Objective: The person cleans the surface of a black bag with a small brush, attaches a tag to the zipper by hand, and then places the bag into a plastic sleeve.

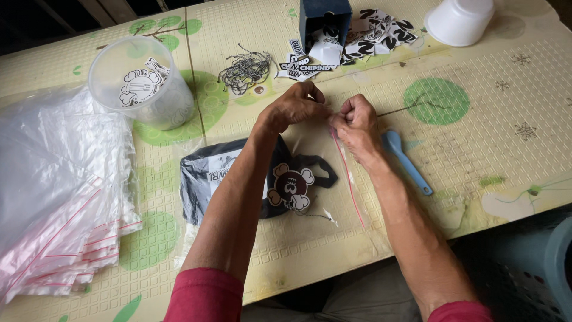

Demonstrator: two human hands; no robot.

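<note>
Clear zip bag (310,197) with black garment (238,179) already inside, near table's front edge; left hand (295,107) and right hand (356,122) fingertips pressed together, pinching its red seal strip (348,173), closure seemingly unfinished; unfilled bags (59,197) stacked at left edge.

I see a clear plastic zip bag with a red seal strip (348,179) lying flat on the pale yellow mat, holding a folded black cloth item with a brown-and-white cartoon tag (290,187), its mouth pinched.
</note>
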